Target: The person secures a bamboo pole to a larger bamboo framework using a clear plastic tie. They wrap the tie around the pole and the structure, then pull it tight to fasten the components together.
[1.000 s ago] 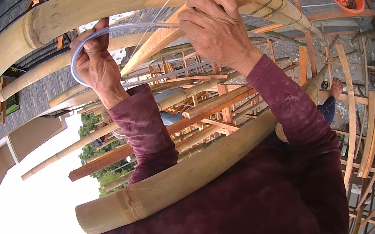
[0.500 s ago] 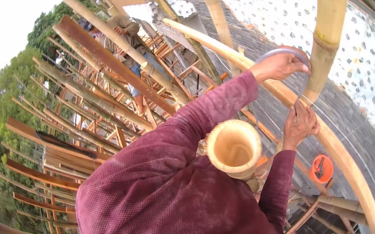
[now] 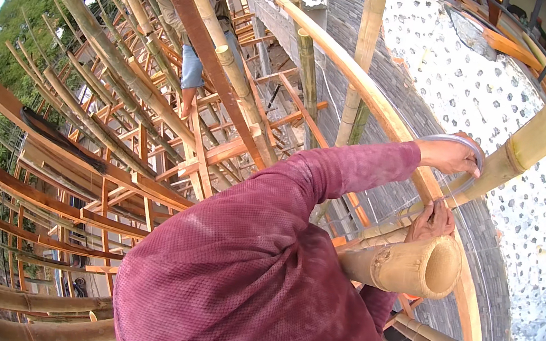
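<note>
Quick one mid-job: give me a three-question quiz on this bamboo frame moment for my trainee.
1. True or false: the upper hand grips a clear tube looped beside a slanted pole.
2. The lower hand sits just above: A) a bucket, B) an open pole end, C) a hammer.
3. How many other people show?
Key: 1 true; 2 B; 3 one, a person far off on the frame.
</note>
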Tool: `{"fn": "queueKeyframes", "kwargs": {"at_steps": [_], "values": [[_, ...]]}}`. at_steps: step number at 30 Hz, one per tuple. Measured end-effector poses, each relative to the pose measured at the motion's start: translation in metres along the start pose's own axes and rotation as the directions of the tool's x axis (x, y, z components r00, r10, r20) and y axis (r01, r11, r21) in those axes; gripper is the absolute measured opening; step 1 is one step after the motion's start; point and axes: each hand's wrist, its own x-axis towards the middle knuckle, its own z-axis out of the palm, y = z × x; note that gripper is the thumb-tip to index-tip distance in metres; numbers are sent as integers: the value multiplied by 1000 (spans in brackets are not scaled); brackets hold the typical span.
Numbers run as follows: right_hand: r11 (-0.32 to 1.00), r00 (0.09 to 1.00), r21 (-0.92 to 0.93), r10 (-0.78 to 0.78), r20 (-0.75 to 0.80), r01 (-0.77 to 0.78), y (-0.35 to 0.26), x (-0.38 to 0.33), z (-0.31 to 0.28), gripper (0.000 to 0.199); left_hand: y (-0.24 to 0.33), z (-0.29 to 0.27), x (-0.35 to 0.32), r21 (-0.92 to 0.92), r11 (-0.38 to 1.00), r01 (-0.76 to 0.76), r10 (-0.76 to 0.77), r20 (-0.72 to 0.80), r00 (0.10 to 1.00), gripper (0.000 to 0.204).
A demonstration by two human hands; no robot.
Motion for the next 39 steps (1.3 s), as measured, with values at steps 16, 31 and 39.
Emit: {"fn": "queueKeyframes", "kwargs": {"at_steps": [16, 31, 39], "values": [[621, 877, -719, -479, -33, 312, 50, -7, 41, 74, -4, 2, -5, -55, 998, -13, 13, -2, 1000, 30], [973, 960, -108, -222, -171, 206, -1, 6, 16, 34, -3, 14, -6, -43, 999, 3, -8, -97, 995, 25], [977, 980, -153, -167, -108, 150, 12, -10, 12, 21, 7, 5, -9, -119, 993, -4, -1, -37, 999, 23]]}}
